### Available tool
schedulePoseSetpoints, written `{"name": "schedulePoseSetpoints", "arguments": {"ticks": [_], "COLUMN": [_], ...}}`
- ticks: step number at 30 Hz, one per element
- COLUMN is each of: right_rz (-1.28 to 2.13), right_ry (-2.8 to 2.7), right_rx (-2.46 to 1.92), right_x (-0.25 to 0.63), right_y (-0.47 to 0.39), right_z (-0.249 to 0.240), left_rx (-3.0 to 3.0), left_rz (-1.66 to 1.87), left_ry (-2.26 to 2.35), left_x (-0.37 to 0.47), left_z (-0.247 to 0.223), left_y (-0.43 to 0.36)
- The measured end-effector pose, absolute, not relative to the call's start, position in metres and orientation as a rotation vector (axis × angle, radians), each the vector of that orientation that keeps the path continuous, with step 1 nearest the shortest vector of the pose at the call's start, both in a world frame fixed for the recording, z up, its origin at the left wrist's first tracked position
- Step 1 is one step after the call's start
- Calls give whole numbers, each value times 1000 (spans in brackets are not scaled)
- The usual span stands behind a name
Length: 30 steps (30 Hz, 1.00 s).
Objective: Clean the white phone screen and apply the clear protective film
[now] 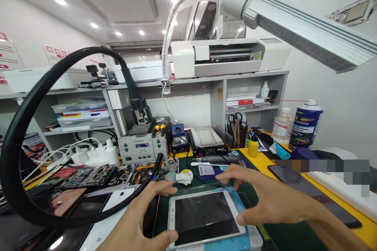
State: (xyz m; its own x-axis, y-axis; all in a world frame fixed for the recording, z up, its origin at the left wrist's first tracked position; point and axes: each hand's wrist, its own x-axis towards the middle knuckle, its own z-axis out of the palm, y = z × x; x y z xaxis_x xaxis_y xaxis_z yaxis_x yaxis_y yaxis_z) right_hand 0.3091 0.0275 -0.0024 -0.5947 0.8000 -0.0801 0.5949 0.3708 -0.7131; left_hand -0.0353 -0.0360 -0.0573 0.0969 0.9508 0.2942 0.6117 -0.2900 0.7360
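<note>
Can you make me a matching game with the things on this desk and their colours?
Things:
1. phone between the hands
2. spray can
3. small squeeze bottle
4. big looping hose

Colours:
A. yellow
B. black
C. white frame
D. blue with a white cap

Pairs: 1-C, 2-D, 3-A, 4-B

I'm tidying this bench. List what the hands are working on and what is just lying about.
In hand:
- white tablet, left hand at its left edge, right hand at its top and right edges
- blue pad beneath it

Lying about:
- spray can
- yellow bottle
- soldering station
- dark phone
</note>
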Motion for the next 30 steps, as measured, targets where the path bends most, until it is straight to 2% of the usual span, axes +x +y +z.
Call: {"name": "schedulePoseSetpoints", "arguments": {"ticks": [5, 11, 17, 26, 30], "right_rz": [1025, 985, 937, 930, 904], "right_ry": [-2376, -2397, -2437, -2430, -2436], "right_rx": [-1348, -1407, -1430, -1501, -1465], "right_x": [312, 315, 317, 308, 307], "right_y": [25, 22, 24, 16, 15], "right_z": [-10, -13, -21, -12, -8], "left_rx": [1983, 2187, 2263, 2326, 2338], "left_rz": [1042, 734, 633, 806, 712], "left_ry": [1529, 1615, 1620, 1720, 1747], "left_x": [-40, -48, -48, -36, -32], "left_z": [-60, -59, -54, -60, -58], "left_y": [-37, -35, -37, -46, -51]}}
